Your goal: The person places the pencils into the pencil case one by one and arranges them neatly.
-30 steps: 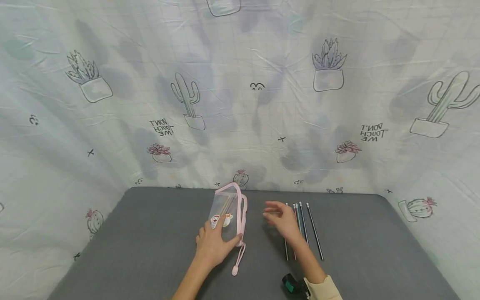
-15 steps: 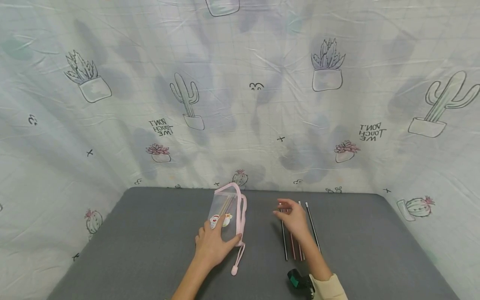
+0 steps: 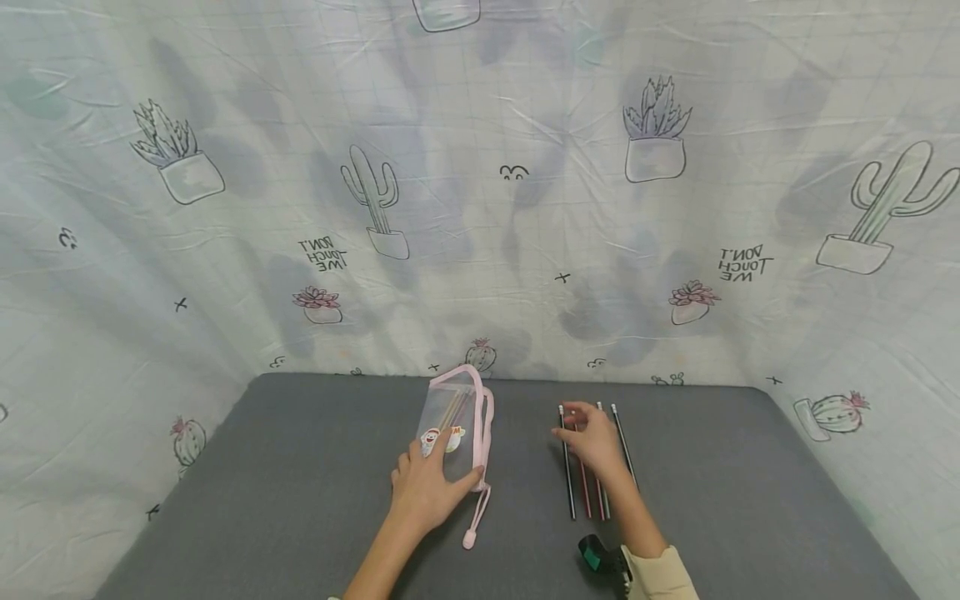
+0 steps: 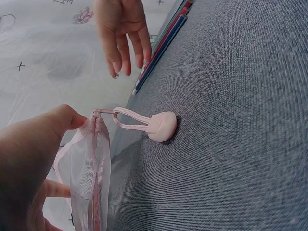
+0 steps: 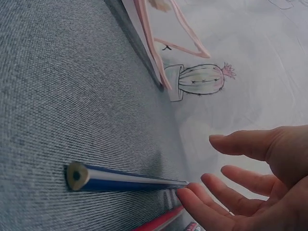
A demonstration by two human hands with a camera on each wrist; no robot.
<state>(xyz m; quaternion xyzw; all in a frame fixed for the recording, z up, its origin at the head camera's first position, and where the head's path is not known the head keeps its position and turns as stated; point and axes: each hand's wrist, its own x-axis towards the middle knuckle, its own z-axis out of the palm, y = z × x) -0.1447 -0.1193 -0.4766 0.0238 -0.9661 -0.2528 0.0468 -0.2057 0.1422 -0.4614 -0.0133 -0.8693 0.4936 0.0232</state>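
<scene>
A see-through mesh pencil pouch (image 3: pixel 444 408) with pink trim and stickers lies left of centre, several pencils visible inside. My left hand (image 3: pixel 426 492) grips it, thumb at the zipper edge and fingers on the opposite side. Its pink pull tab (image 4: pixel 163 126) rests on the table. To the right, several pencils lie roughly side by side, their far ends pointing away from me. My right hand (image 3: pixel 596 442) hovers over them, fingers loosely bent and thumb apart, holding nothing. In the right wrist view, a blue pencil (image 5: pixel 125 180) and a red pencil (image 5: pixel 161 219) lie by its fingertips.
A grey cloth-covered table (image 3: pixel 300 483) extends on both sides of the hands. Behind it hangs a white curtain (image 3: pixel 465 208) printed with cacti. A black and green wrist device (image 3: pixel 596 554) sits by the right sleeve.
My right hand has moved right, over the pencils, then slightly down. The far end of the leftmost pencil has shifted left. My left hand and the pouch stay in place.
</scene>
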